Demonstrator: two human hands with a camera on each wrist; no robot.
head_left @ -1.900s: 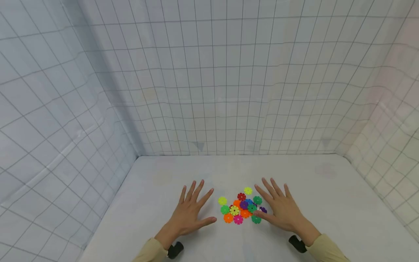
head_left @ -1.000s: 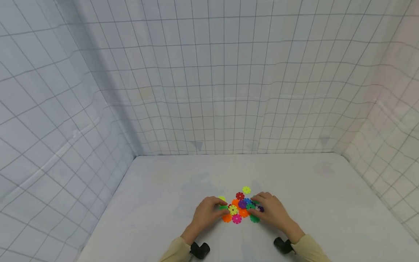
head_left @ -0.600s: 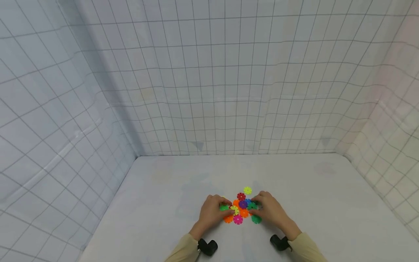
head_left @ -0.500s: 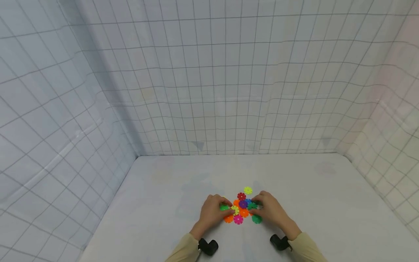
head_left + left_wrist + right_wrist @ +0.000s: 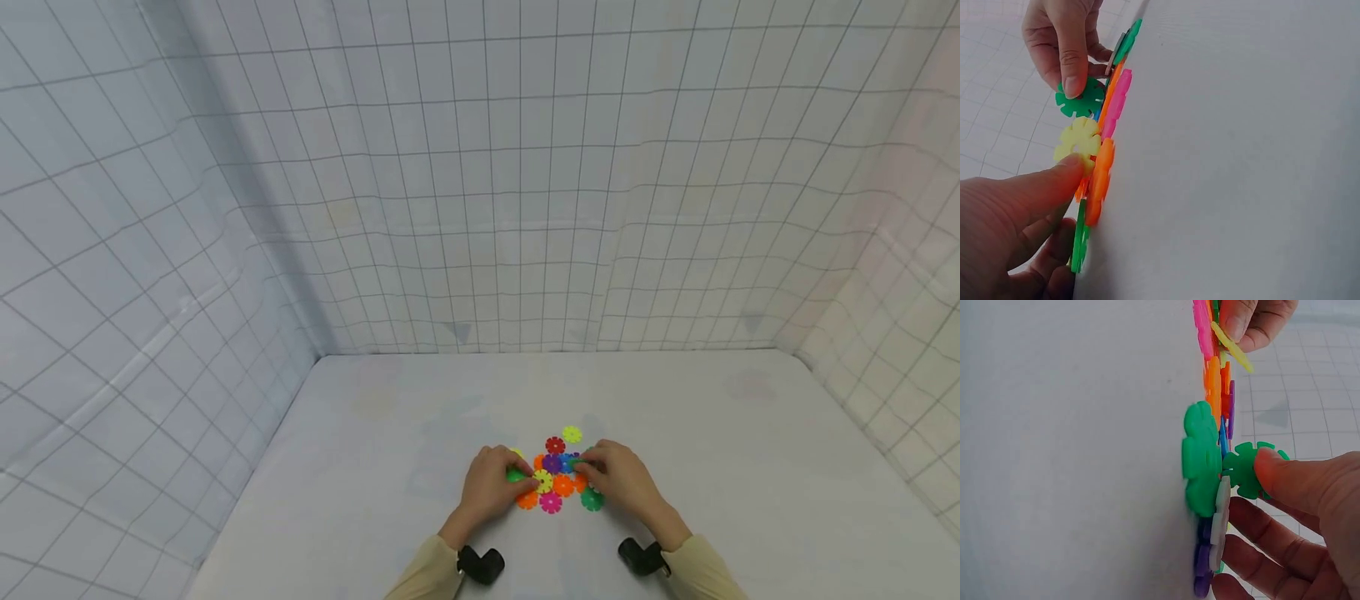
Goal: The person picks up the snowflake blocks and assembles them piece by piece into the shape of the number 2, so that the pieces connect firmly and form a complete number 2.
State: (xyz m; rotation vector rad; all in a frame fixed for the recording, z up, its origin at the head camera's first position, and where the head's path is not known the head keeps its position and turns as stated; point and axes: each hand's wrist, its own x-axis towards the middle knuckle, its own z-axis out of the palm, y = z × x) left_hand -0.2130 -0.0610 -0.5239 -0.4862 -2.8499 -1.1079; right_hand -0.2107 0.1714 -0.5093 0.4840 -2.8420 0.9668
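Note:
Notched, flower-shaped plastic discs lie in a colourful pile on the white table. My left hand (image 5: 489,482) is at the pile's left side, pinching a yellow disc (image 5: 1077,139) between thumb and finger; the left wrist view shows it raised at a tilt. From the right side, my right hand (image 5: 622,478) pinches a green disc (image 5: 1245,470), held up off the pile with the thumb on its face. Under the right fingers are a white disc (image 5: 1220,519) and a dark purple disc (image 5: 1204,575). The fingers partly cover several discs.
Around the hands lie a pink disc (image 5: 551,502), an orange disc (image 5: 563,486), another green disc (image 5: 592,500), a red disc (image 5: 555,446) and a far yellow disc (image 5: 572,434). White gridded sheeting (image 5: 480,208) rises behind the table and at both sides.
Both hands were spread open beside the pile, then came inward with fingers bent. The green disc has since tilted up in the right hand's pinch, uncovering more blue and orange pieces.

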